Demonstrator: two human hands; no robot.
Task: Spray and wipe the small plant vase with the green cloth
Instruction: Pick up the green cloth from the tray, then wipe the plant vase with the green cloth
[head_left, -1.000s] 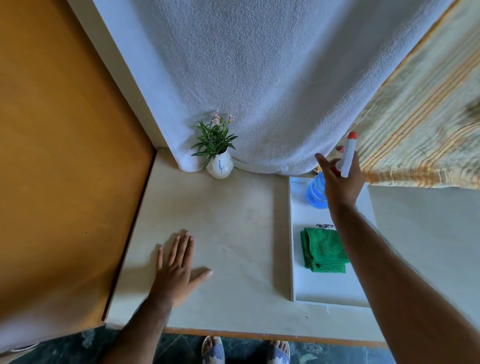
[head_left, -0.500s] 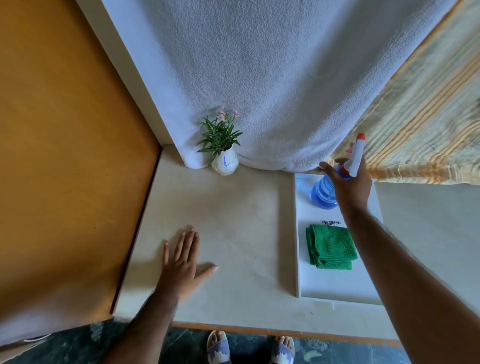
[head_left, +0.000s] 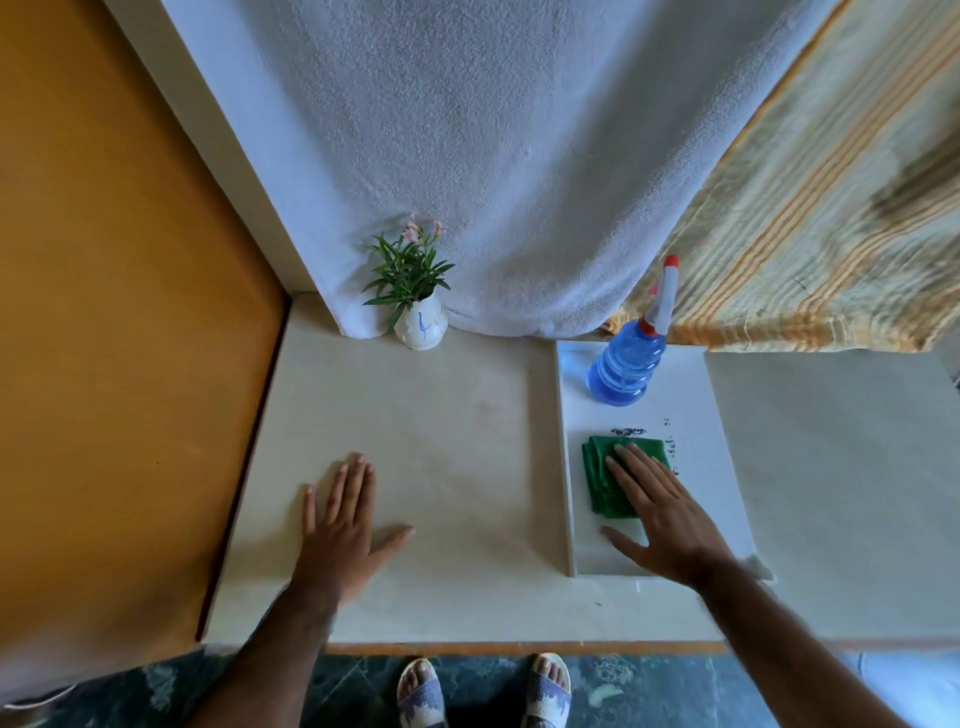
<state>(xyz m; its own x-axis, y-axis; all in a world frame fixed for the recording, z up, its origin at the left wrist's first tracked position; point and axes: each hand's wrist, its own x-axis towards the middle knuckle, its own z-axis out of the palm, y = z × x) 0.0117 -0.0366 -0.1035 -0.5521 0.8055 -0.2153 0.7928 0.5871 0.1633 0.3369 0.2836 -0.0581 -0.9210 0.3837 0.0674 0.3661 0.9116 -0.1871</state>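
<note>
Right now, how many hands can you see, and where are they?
2. The left hand lies flat on the bare counter. The right hand rests on the green cloth.

I stood at a cream counter (head_left: 441, 441); orange panel (head_left: 104, 312) left, white towel (head_left: 493, 156) hung behind, striped fabric (head_left: 831, 208), maybe a curtain, right. Dark green marbled floor (head_left: 156, 686), daylight.

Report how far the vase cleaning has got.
Done: nothing on the vase shows as sprayed or wiped; whether it is wet cannot be told. The spray bottle stands upright on the white tray, in no hand. In hand: the right hand lies flat, fingers spread, on the folded green cloth; the left hand rests on the counter. Left: lifting the cloth and wiping.
</note>
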